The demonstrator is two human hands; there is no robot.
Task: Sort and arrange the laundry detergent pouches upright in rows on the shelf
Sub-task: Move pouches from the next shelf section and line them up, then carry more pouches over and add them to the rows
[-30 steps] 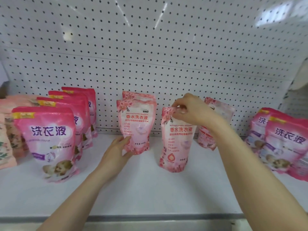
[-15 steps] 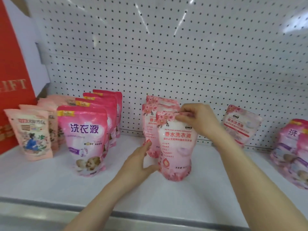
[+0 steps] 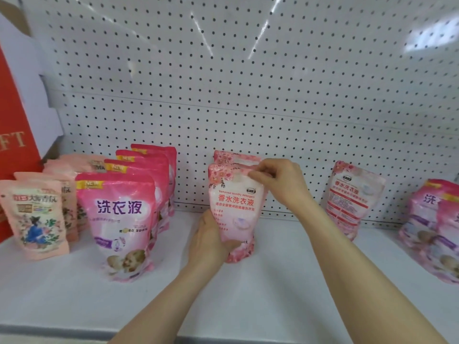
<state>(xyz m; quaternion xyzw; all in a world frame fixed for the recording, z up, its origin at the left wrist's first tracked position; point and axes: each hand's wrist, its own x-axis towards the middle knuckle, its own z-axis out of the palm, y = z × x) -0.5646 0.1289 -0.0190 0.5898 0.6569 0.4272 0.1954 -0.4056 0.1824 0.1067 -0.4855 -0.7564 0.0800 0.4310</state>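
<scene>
A light pink floral detergent pouch [image 3: 236, 207] stands upright mid-shelf, at the front of a short row of matching pouches [image 3: 234, 157]. My left hand [image 3: 208, 242] grips its lower left side, thumb across the front. My right hand [image 3: 278, 181] pinches its top right corner. Another floral pouch [image 3: 352, 197] leans against the pegboard to the right, back side out. A row of bright pink pouches [image 3: 119, 219] stands to the left.
Peach pouches [image 3: 37, 214] stand in rows at far left beside a red gift box [image 3: 15, 135]. More bright pink pouches [image 3: 437, 232] lie slumped at far right. The white shelf [image 3: 285, 294] has bare room in front; a pegboard wall [image 3: 248, 83] closes the back.
The floral pouch moved left from its own spot to stand in front of the floral row. My left hand shifted from the rear pouch onto this one's lower side.
</scene>
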